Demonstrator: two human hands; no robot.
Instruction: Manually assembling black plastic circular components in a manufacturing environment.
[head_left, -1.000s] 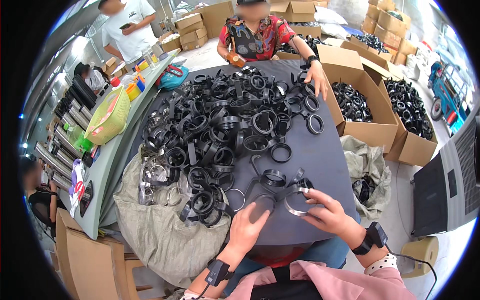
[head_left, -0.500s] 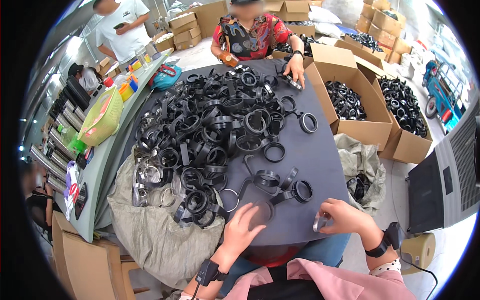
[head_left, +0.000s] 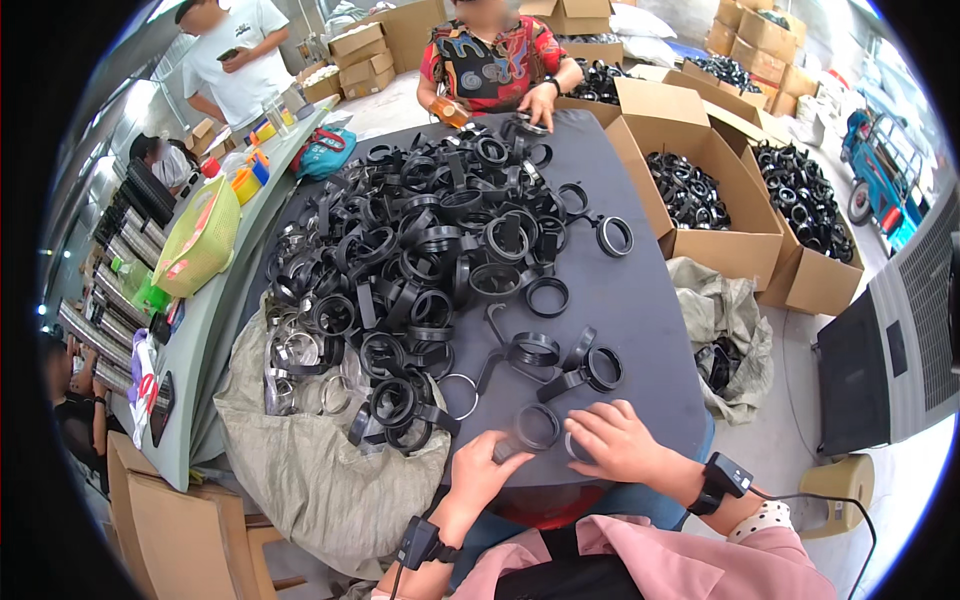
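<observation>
At the near edge of the table, my left hand [head_left: 482,472] grips a black ring [head_left: 537,427], somewhat blurred, at its left side. My right hand [head_left: 618,447] is closed around a thin silver ring [head_left: 575,449], mostly hidden by its fingers, close beside the black ring. Just beyond lie several loose black ring clamps with arms, such as one clamp [head_left: 602,369]. A bare silver ring [head_left: 458,397] rests to the left of them. A big heap of black ring clamps [head_left: 430,230] covers the table's middle and far left.
A grey sack [head_left: 310,490] with silver rings at its mouth hangs over the table's left front. Cardboard boxes [head_left: 725,250] of black parts stand right. Across the table, a person [head_left: 490,65] touches a black part. A grey-black appliance [head_left: 880,350] stands at far right.
My right hand has moved left with the silver ring, up to the black ring in my left hand. The person opposite has drawn a hand back toward the heap.
</observation>
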